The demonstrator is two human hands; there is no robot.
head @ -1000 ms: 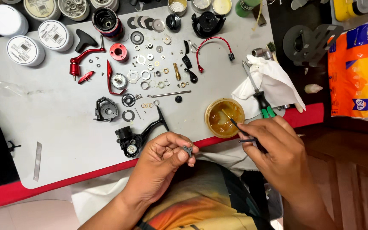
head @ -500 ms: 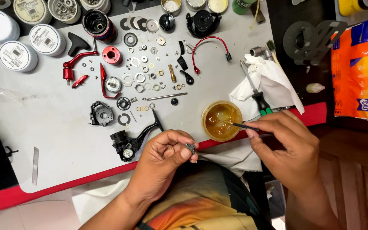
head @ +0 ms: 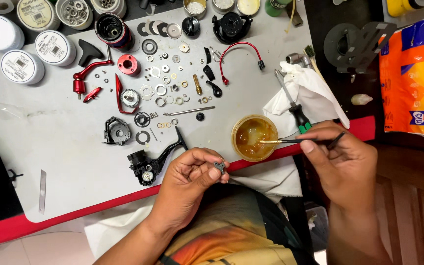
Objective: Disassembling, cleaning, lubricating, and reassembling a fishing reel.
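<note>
Head view, left hand (head: 190,174): grip closed to a pinch, thumb and fingertips (head: 211,172) clamped on a small grey metal part (head: 219,167), held just off the near edge of the surface (head: 50,147), above the person's lap.
Head view, right hand (head: 342,164): grip closed around a thin black-handled brush (head: 303,141), thumb and forefinger pressing its shaft, handle pointing right.
Brush tip: golden end reaching into the round tub of amber grease (head: 254,138), touching the grease near its middle.
Grease tub: at the near right edge of the surface, between the two hands, just beside a white cloth (head: 310,93).
Screwdriver: a green-and-black-handled screwdriver (head: 290,105) lies on the cloth, near the right hand.
Reel body: a black fishing-reel body (head: 148,164) with its stem lies just left of the left hand, apart from it.
Small parts: washers, gears and screws (head: 165,88) spread in rows across the middle of the surface, well apart from both hands.
Far left: white round containers (head: 23,66) stand along the back edge.
Red parts: a red handle arm (head: 92,71) and a red spool piece (head: 128,65) lie near the containers.
</note>
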